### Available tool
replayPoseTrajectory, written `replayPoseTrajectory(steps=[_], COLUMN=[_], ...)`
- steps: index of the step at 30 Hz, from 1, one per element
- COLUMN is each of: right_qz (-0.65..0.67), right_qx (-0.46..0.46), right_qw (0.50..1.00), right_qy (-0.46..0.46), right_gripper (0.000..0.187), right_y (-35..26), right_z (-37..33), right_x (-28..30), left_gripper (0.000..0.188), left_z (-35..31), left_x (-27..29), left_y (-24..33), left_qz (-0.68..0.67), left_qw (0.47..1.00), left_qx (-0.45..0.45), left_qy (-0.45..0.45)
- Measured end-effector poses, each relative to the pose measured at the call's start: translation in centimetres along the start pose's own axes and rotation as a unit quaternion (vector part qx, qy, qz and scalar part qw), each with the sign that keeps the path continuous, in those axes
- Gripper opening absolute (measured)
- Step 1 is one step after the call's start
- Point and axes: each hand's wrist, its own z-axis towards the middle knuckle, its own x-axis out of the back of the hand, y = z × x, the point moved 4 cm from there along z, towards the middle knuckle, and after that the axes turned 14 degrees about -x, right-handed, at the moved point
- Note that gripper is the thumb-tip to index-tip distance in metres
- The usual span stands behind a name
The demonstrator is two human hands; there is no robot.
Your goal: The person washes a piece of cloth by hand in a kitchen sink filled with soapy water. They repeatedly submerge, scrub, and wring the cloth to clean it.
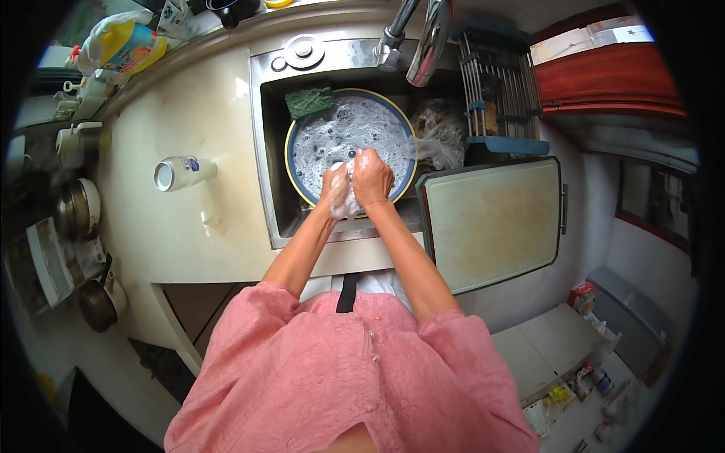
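Both fists meet over the near part of a round basin [290,167] with a blue and yellow rim, full of foamy water. Between them they squeeze a soft white bundle [345,202], covered in suds; it looks like wet cloth, though the foam hides its exact kind. My left hand [333,185] is closed on its left side. Closed as well, my right hand [371,178] presses against it from the right. A dark green scouring pad [309,102] lies on the basin's far left rim.
The basin stands in a steel sink [265,151] under a faucet [390,49]. Right of it are a clear plastic bag [441,132], a dish rack [502,90] and a framed board [495,223]. A white bottle [177,173] lies on the left counter. A round drain cover [303,51] sits behind.
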Motion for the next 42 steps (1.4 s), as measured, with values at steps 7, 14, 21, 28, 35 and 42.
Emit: replayPoseTrajectory(steps=[7,14,21,28,35,42], right_qz=[0.019,0.016,-0.003,0.091,0.38,0.385], right_qx=[0.02,0.003,0.017,-0.137,-0.311,-0.242], right_qw=[0.999,1.0,1.0,0.984,0.844,0.847], right_qy=[-0.031,-0.019,-0.022,-0.072,-0.215,-0.275], right_gripper=[0.024,0.025,0.026,0.037,0.058,0.042], right_y=[-1.3,-0.8,-0.3,3.2,5.8,2.8], right_z=[-3.7,-1.5,-2.2,3.2,3.5,2.1], right_x=[-1.8,0.2,-1.2,-1.5,0.6,1.5], left_gripper=[0.021,0.016,0.017,0.027,0.023,0.034], left_z=[2.6,1.7,1.6,-0.4,1.1,-0.9], left_x=[2.8,1.3,2.2,0.8,5.2,-2.3], left_y=[-1.7,-2.2,-3.2,1.6,4.2,6.7], left_qz=[-0.117,-0.177,-0.215,-0.063,0.124,0.208], left_qw=[0.993,0.984,0.976,0.995,0.989,0.945], left_qx=[0.012,0.015,0.019,0.056,-0.075,-0.109], left_qy=[0.027,0.031,-0.003,-0.061,-0.03,-0.227])
